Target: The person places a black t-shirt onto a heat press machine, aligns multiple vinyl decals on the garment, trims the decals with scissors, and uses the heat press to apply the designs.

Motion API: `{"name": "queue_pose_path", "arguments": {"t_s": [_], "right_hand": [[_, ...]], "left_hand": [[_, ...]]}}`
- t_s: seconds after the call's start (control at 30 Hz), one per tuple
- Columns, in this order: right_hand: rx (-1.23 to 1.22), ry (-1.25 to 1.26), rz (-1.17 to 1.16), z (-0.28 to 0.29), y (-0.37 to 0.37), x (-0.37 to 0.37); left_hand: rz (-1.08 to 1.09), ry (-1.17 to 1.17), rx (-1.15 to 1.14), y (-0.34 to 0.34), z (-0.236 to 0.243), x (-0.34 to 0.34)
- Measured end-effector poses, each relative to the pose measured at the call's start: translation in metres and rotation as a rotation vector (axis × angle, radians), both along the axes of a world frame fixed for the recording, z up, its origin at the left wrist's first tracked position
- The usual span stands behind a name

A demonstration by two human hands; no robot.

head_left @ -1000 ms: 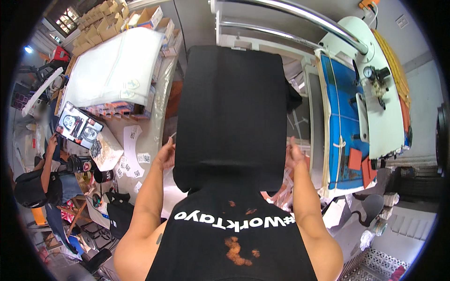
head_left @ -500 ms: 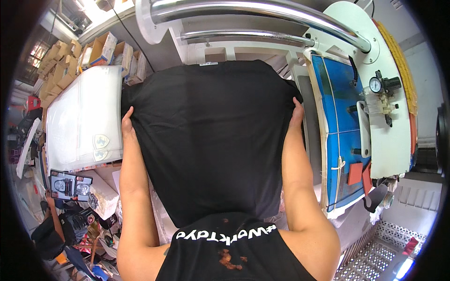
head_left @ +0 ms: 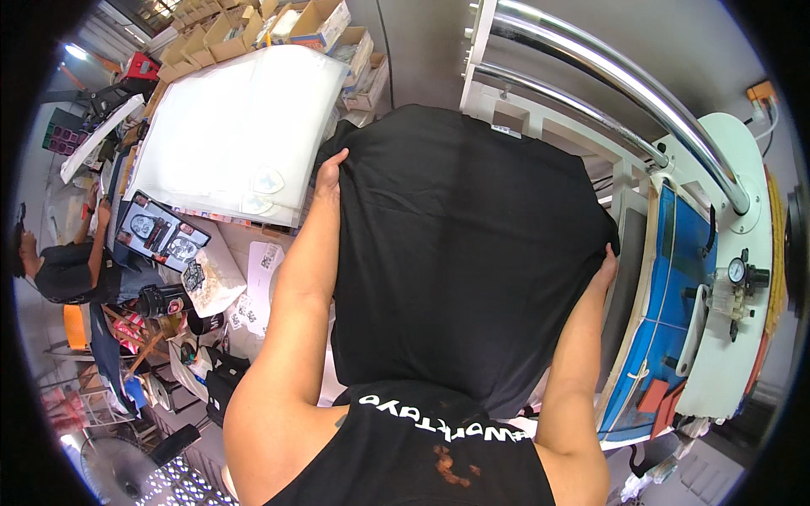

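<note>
You are holding a black T-shirt (head_left: 464, 236) spread between your two hands, and it is lying across the middle of the view, between the stack of white sheets (head_left: 224, 126) on your left and the blue panel (head_left: 666, 295) on your right. Your left hand (head_left: 332, 175) is clamping its far left edge near the sleeve, the thumb showing at the cloth; your right hand (head_left: 607, 266) is clamping the right edge, nearer to your body.

The shirt is looking light, soft and limp, more likely to be folding and sagging than breaking. It is probably not slipping much against bare skin, but creases are running from your left grip, so uneven pulling is likely to be skewing it. The sleeve edges are offering good holds; gripping both sides at matching places would probably be keeping it squarer. The white label (head_left: 506, 131) at the far edge is giving you a useful mark for the neck.

The cloth is hiding most of your fingers, so you cannot be telling how firmly they are pressing. It is also covering whatever is lying underneath, and its near edge is disappearing by your own black top (head_left: 405, 455). The dark fabric is swallowing detail, making its layers hard to separate by eye.
</note>
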State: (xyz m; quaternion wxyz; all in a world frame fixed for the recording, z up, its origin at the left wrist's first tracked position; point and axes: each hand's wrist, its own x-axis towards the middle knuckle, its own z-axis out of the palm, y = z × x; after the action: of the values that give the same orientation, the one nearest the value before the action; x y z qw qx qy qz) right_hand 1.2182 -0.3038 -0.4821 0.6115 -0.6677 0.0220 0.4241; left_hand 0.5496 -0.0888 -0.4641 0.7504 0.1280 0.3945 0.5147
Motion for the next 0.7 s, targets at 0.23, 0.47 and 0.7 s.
{"name": "queue_pose_path", "arguments": {"t_s": [0.23,0.47,0.7], "right_hand": [[-0.077,-0.102,0.054,0.019,0.009,-0.032],[-0.794,-0.796,0.586,0.17,-0.018,-0.107],[0.252,-1.837,0.746,0.154,0.081,-0.245]], "left_hand": [[0.042,0.463,-0.144,-0.003,0.012,0.023],[0.01,1.657,0.568,-0.053,0.077,0.078],[-0.395,1.735,1.464,-0.064,0.12,0.227]]}}
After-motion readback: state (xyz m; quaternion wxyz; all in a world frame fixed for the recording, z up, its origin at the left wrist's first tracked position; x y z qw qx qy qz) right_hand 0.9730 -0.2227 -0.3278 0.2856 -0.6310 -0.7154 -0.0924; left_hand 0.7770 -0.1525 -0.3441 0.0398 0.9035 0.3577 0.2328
